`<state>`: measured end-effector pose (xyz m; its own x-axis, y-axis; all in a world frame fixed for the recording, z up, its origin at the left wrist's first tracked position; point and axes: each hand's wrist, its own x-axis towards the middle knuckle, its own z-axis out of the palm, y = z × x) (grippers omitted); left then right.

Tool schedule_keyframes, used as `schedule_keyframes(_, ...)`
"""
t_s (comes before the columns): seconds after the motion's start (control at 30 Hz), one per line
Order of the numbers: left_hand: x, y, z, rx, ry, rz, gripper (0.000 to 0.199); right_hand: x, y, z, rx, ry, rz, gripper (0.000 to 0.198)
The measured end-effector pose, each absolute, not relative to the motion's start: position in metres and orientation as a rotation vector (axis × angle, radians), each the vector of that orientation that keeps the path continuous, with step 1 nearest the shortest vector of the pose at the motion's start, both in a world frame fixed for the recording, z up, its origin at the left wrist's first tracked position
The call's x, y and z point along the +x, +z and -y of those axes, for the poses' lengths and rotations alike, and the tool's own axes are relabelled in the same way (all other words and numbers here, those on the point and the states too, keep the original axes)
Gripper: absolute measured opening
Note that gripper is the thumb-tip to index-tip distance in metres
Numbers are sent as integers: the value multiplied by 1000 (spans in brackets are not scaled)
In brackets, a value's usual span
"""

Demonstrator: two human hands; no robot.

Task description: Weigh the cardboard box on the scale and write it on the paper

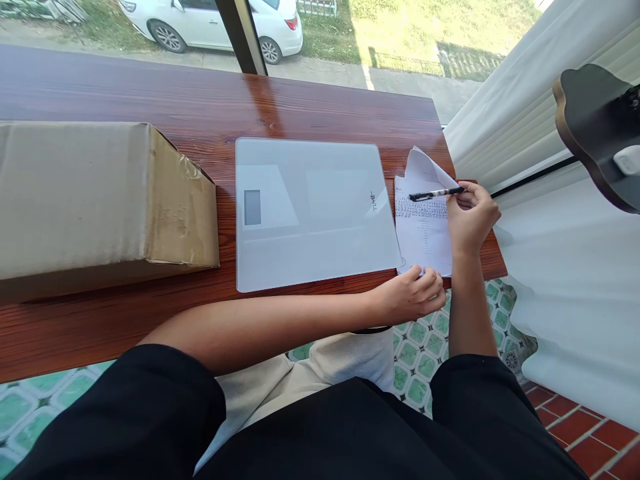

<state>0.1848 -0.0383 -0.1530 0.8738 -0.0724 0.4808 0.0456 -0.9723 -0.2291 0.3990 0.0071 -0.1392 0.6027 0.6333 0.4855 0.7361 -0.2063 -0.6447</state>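
Note:
My right hand (473, 210) is closed around a black pen (430, 195), which points left over the notepad's written lines. Under and beside that hand lies the white paper notepad (425, 243), with handwriting across its upper part. Its top sheet (427, 167) curls up, one corner reaching my right fingers; whether they grip it too is unclear. My left hand (413, 293) is at the pad's lower edge with its fingers curled in. What those fingers hold, if anything, is hidden. Left of the pad lies a flat white glass scale (320, 213) with a grey display.
A large cardboard box (75, 200) stands on the left of the reddish-brown wooden table (215, 107). White curtains (560, 293) hang at the right, beside a dark wavy-edged object (595, 133). Beyond the window is a white car (210, 27). Green patterned tiles (420, 353) cover the floor.

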Motion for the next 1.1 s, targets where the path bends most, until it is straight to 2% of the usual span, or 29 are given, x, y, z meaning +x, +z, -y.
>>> schedule_keyframes(0.23,184,-152,38,-2816,-745,-26,32,393,-137,-7,-2002,-131,1124,29)
schedule_keyframes(0.83,180,-150,34,-2843,-617,-105,35,400,-151,-12,-2131,-175,1317,11)
schedule_keyframes(1.1,176,-147,33,-2770,-771,-493,30,393,-151,-16,-2125,-293,1309,11)
